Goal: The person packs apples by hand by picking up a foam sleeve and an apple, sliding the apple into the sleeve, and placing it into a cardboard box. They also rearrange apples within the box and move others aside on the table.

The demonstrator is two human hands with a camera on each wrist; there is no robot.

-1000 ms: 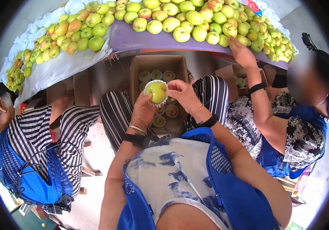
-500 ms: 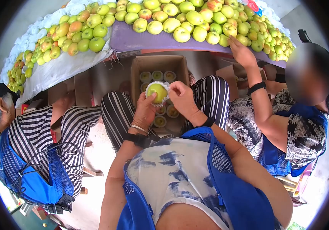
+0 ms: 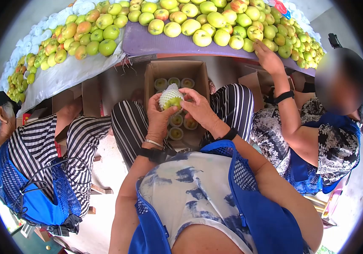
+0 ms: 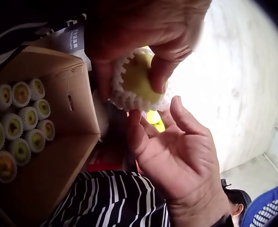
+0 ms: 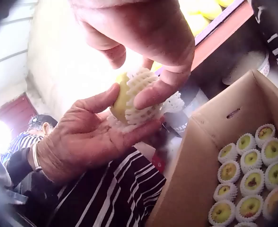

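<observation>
A green-yellow apple (image 3: pixel 172 102) sits partly inside a white foam net (image 5: pixel 140 91), held above the open carton. My left hand (image 3: pixel 157 115) grips the apple from the left, its thumb on the bare skin of the fruit. From the right, my right hand (image 3: pixel 202 111) holds the edge of the foam net with its fingertips. In the left wrist view the right palm (image 4: pixel 184 163) faces up below the fruit. The net's lower edge is ruffled outward around the apple there.
Below stands a cardboard carton (image 3: pixel 156 71) with several netted apples (image 5: pixel 251 180) inside. A purple-covered table (image 3: pixel 147 43) beyond bears a long heap of apples (image 3: pixel 190 27). One person (image 3: pixel 37 156) sits at left; another (image 3: pixel 300 131), at right, has a hand on the heap.
The apple has tilted and its foam net now shows on the upper side, with the fruit towards me. My right hand has come in from the side onto the net.
</observation>
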